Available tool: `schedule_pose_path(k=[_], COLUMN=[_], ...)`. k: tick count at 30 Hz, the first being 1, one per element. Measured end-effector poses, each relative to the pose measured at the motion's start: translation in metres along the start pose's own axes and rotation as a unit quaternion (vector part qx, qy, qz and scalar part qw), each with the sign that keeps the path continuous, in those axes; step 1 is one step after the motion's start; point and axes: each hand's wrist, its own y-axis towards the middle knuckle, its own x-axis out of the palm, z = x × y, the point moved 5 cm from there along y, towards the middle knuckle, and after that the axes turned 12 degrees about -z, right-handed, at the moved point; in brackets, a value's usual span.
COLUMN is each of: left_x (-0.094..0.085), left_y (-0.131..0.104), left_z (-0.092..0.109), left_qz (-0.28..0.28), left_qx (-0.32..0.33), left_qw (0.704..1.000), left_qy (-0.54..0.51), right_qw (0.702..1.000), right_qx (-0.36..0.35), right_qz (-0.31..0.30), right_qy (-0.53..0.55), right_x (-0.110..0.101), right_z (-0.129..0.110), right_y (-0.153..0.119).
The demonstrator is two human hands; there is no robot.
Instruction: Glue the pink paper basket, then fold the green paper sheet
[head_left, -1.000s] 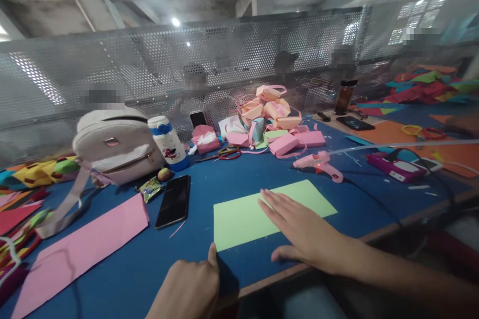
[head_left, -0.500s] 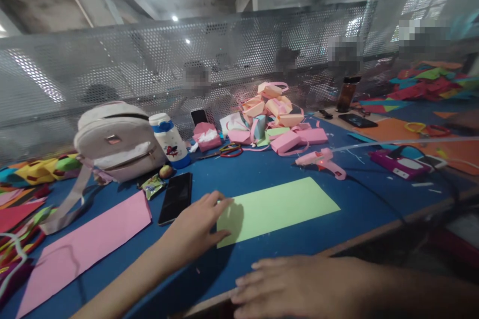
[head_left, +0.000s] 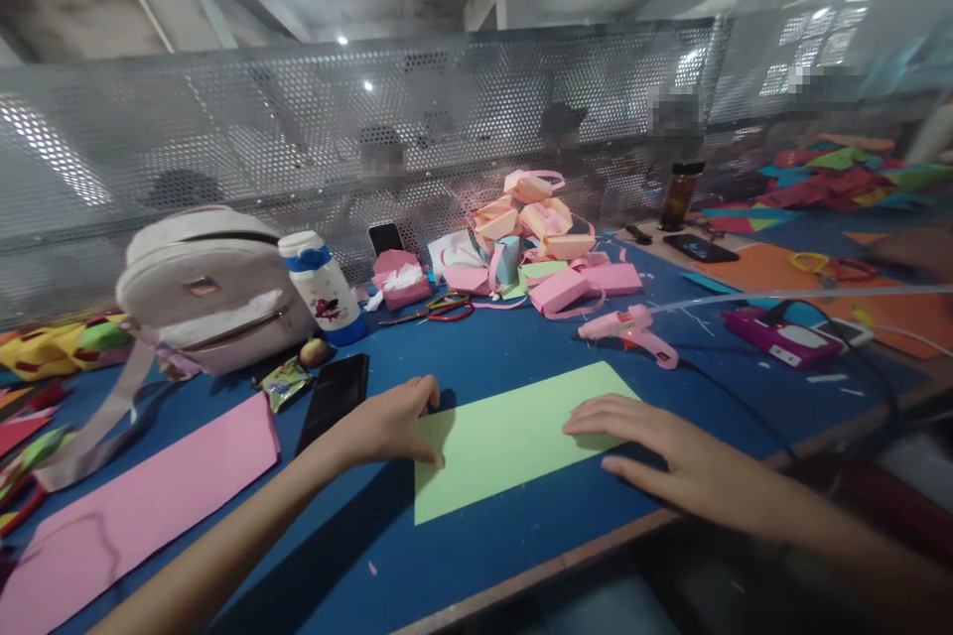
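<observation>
Green paper sheet lies flat on the blue worktop, spanning the gap between the two sets of fingers. The left hand is at its left end, thumb and forefinger parted, thumb over the paper; whether it presses cannot be told. The right hand has its fingers extended over the right end, thumb held apart below them; no pinch shows. Uneven pressure from the two hands could skew or crease the sheet. Beyond the right fingers lies a pink glue gun; if hot, its nozzle could burn a careless reach or drip onto the worktop. The black phone, left of the left fingers, could be nudged by that forearm.
</observation>
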Motion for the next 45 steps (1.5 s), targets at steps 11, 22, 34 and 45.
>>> schedule_pose_path(k=[11, 22, 34, 45], left_x=[-0.011, -0.009, 0.015, 0.015], left_y=[-0.011, -0.039, -0.031, -0.038], left_z=[0.007, -0.015, -0.014, -0.031], left_qz=[0.062, 0.099, 0.114, 0.120], left_qx=[-0.029, -0.096, -0.006, 0.001], left_qw=[0.997, 0.990, 0.993, 0.993], left_qy=[-0.044, -0.015, 0.015, -0.010], right_qw=[0.995, 0.979, 0.969, 0.959], right_qx=[-0.013, -0.004, 0.003, 0.019], right_qz=[0.038, 0.022, -0.081, -0.072], right_qy=[-0.086, -0.204, -0.233, -0.272], right_x=[-0.009, -0.018, -0.008, -0.009], right_z=[0.005, 0.015, 0.014, 0.010], right_y=[0.021, 0.051, 0.081, 0.082])
